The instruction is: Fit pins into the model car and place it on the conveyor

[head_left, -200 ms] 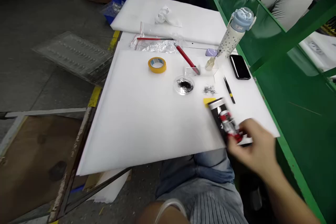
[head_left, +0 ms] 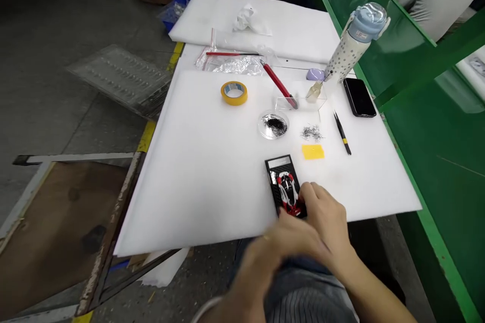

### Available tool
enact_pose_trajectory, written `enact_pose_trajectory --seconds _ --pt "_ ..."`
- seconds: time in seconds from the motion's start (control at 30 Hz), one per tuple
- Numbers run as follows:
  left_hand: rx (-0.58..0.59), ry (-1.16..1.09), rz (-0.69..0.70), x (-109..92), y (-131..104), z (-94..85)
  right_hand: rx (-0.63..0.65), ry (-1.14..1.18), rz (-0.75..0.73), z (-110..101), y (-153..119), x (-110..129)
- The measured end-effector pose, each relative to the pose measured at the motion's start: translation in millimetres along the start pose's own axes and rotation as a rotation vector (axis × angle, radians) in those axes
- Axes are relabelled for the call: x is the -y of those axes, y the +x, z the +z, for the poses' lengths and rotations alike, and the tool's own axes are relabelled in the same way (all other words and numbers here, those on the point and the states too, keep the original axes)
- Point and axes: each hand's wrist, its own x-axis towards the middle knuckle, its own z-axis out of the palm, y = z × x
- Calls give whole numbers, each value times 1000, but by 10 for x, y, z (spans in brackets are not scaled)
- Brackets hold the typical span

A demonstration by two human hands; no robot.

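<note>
Since shifted leftward: toy car base (head_left: 283, 181).

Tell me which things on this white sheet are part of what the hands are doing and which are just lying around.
In hand:
- model car on its black base, held by the right hand
- left hand, close beside it

Lying about:
- yellow tape roll
- red-handled tool
- dish of black bits
- yellow pad
- phone
- water bottle

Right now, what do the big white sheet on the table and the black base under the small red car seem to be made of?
White sheet: probably soft foam, matte, with a thick edge at the front. Black base: likely hard plastic with a carbon-weave look and slight gloss. The right hand holds its near end; the blurred left hand is close by.
</note>
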Motion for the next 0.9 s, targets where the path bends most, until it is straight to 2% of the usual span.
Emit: enact_pose_trajectory --seconds 0.07,0.1,0.13,0.2,0.23,0.3,0.37,0.5,0.57,0.7,0.8,0.9 --pt "-38 25 17 153 214 -16 195 143 -52 -176 261 -229" --pt "-56 58 22 229 313 -21 210 221 -88 -275 461 -380" --pt "-68 148 52 298 401 -22 82 241 -89 -359 702 -535" --pt "-27 262 111 396 530 -12 -347 188 -24 -438 1256 -809" --pt "1 296 132 422 570 -2 -464 167 -9 -434 1531 -911" --pt "39 305 142 437 612 20 -505 133 -29 -378 1982 -1021" --pt "46 302 132 423 626 34 -454 103 -46 -339 2227 -1016" --pt "24 317 144 389 660 35 -470 -7 -60 -455 2225 -861" --pt "13 336 160 385 685 32 -477 -43 -7 -510 2169 -811" --pt "-1 358 155 394 700 39 -372 13 142 -403 2214 -826" --pt "8 352 156 412 678 52 -353 35 81 -310 2325 -861" --pt "12 340 157 426 662 61 -410 -37 -36 -413 2341 -848"
